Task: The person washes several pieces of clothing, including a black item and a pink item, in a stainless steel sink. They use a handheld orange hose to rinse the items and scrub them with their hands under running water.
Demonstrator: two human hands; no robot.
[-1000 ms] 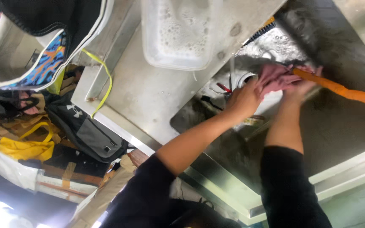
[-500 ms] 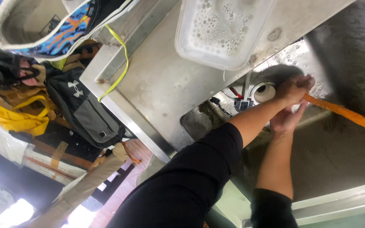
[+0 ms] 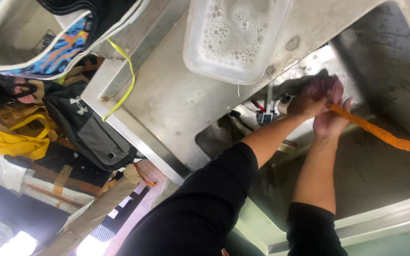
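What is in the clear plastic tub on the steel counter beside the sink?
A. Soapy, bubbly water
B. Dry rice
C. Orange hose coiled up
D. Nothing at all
A. The plastic tub on the counter holds cloudy water covered in bubbles; the orange hose runs through the sink instead, by the hands.
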